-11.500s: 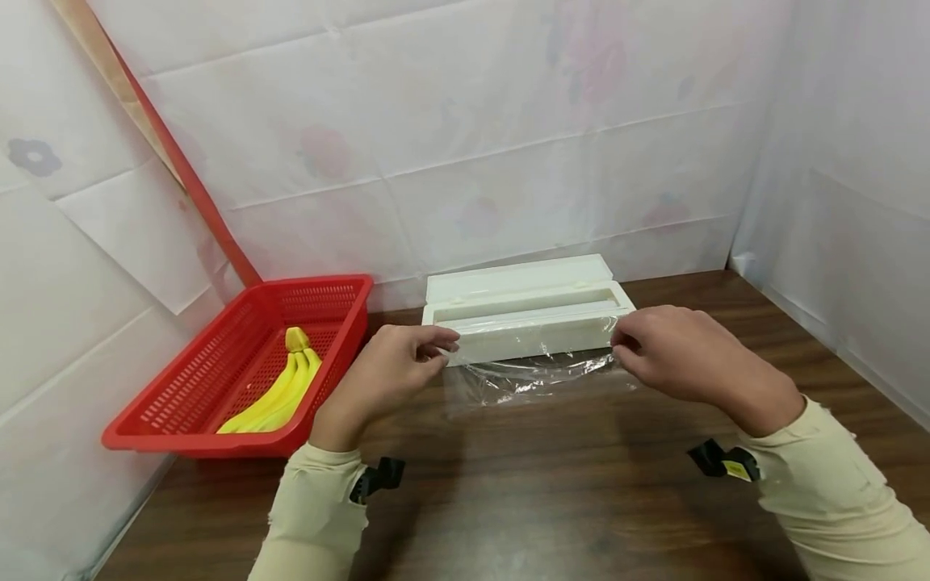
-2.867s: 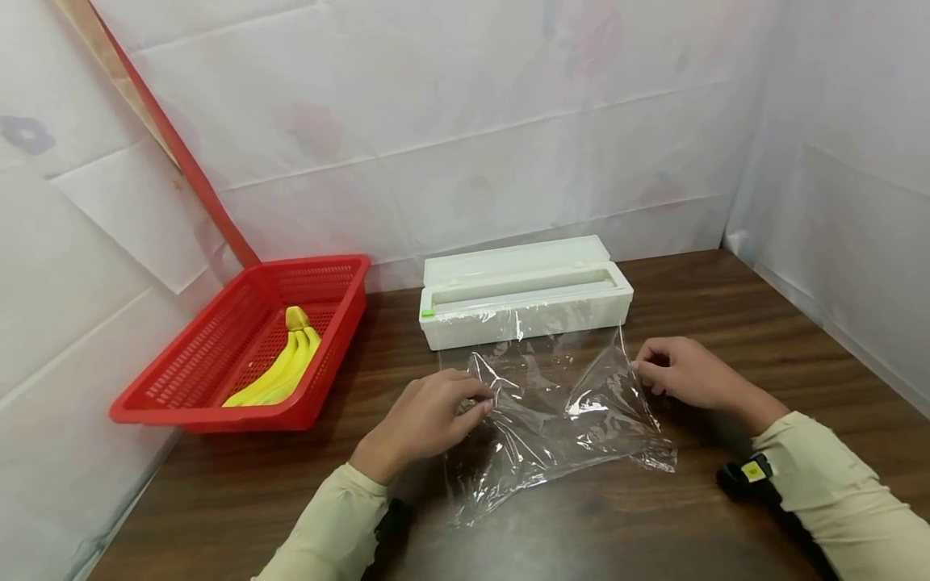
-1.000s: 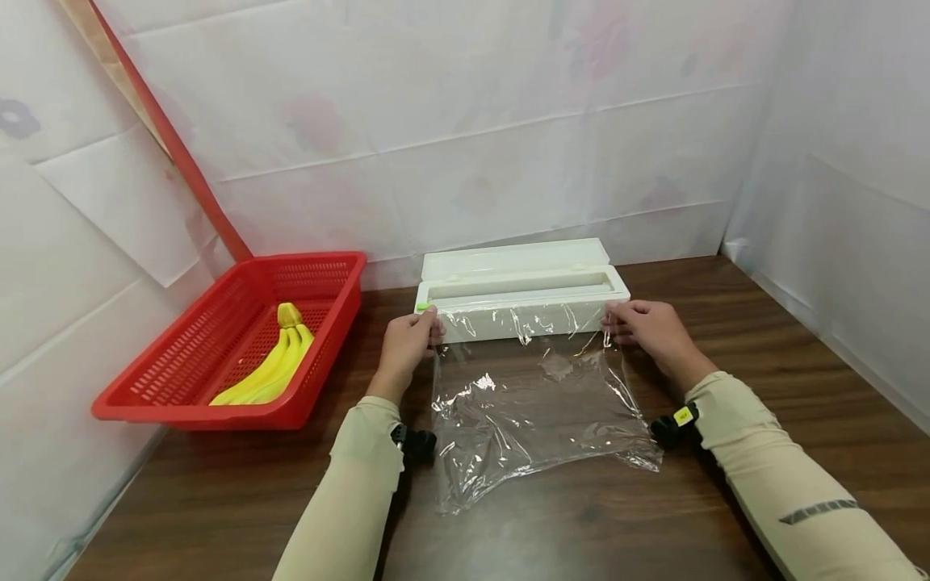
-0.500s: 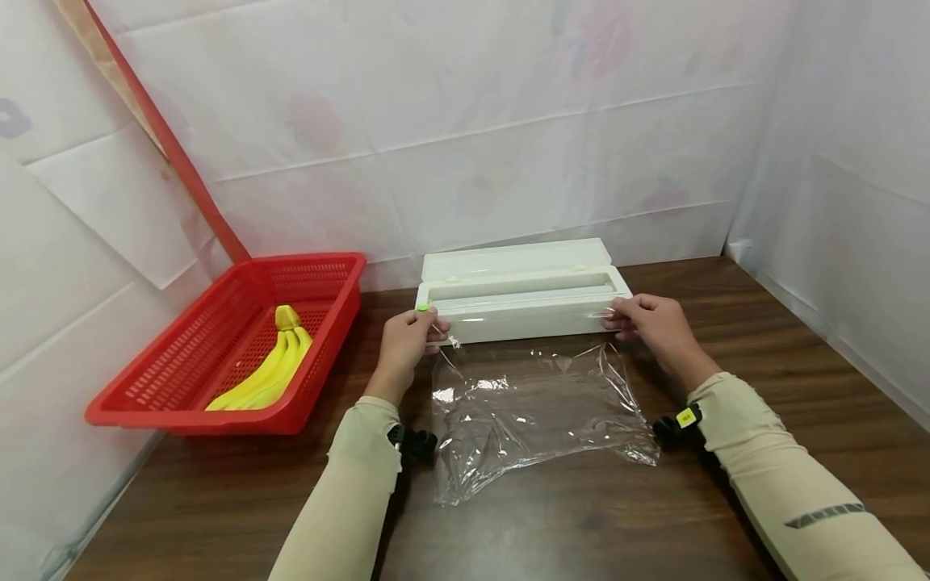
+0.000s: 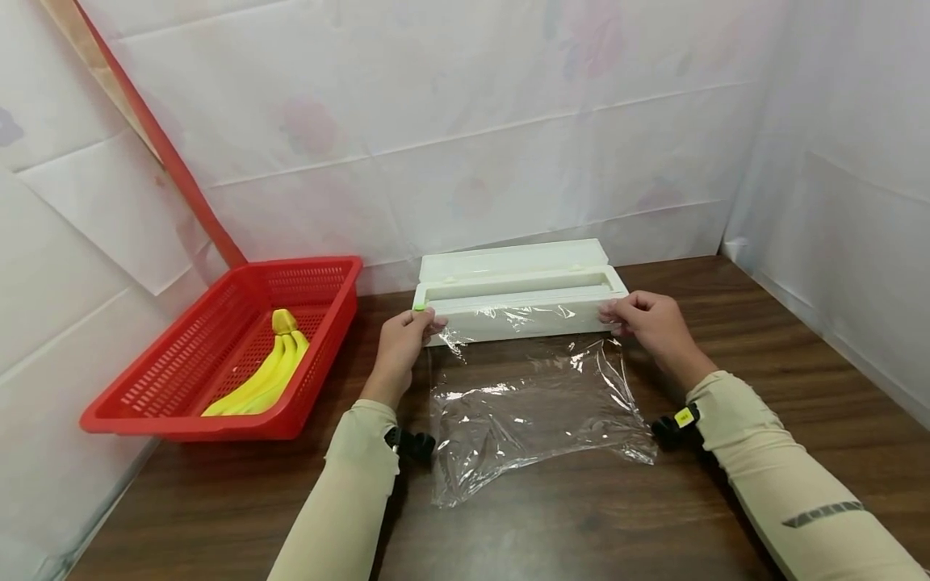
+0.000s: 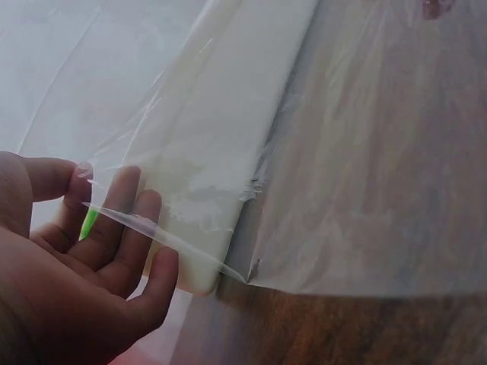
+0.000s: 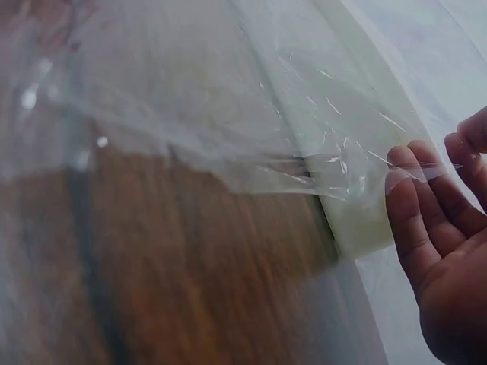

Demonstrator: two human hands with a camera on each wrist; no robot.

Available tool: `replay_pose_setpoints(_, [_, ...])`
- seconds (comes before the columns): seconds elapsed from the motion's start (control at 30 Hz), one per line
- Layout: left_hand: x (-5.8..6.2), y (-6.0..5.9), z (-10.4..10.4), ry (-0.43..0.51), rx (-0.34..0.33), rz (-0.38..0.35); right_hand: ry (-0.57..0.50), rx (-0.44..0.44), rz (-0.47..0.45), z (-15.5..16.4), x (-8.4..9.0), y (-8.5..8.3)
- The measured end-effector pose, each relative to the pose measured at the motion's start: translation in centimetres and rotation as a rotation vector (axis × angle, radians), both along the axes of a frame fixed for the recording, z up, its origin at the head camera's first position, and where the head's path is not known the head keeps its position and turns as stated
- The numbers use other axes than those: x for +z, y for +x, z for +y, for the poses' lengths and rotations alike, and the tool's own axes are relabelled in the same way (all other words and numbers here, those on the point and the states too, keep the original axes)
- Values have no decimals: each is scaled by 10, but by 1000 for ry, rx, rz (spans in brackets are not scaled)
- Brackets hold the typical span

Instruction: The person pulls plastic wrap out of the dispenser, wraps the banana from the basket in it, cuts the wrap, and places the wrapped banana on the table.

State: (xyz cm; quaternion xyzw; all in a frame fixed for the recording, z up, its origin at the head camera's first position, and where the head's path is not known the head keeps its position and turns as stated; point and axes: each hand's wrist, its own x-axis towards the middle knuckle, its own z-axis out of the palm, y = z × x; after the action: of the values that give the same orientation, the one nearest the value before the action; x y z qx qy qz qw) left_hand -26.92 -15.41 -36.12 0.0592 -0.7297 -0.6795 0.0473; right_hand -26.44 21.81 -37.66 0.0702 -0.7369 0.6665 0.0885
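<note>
A sheet of clear cling film (image 5: 538,420) runs from the white dispenser box (image 5: 436,292) down over its front face and lies wrinkled on the table. My left hand (image 5: 398,349) pinches the film's left edge between thumb and index finger at the box's front left corner. Over at the front right corner, my right hand (image 5: 657,332) pinches the other edge. The left wrist view shows the film edge stretching from the left thumb (image 6: 82,173), the other fingers spread beneath it. In the right wrist view, film crosses the fingers (image 7: 407,209).
The box's lid (image 5: 512,260) stands raised at the back, and a green slider (image 5: 420,307) sits by its left end. A red perforated basket (image 5: 196,429) holds yellow bananas (image 5: 272,375) at left. White patterned sheeting (image 5: 465,121) walls in the wooden table (image 5: 567,524).
Much more film lies drawn out than at first. Both hands have gone from the film's sides up to the box's front corners. Over the last second they barely shift while the film there slackens and tightens.
</note>
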Motion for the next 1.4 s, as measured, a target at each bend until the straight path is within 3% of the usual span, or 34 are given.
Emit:
replay_pose_setpoints(0.23, [0, -1, 0, 88, -30, -5, 6, 10, 38, 1, 3, 1])
replay_pose_setpoints(0.47, [0, -5, 4, 173, -55, 49, -110, 23, 35, 2, 5, 2])
replay_pose_setpoints(0.67, [0, -6, 3, 242, -96, 77, -141, 29, 60, 2, 6, 2])
replay_pose_setpoints(1.4, [2, -2, -4, 279, -221, 135, -159, 51, 108, 0, 10, 4])
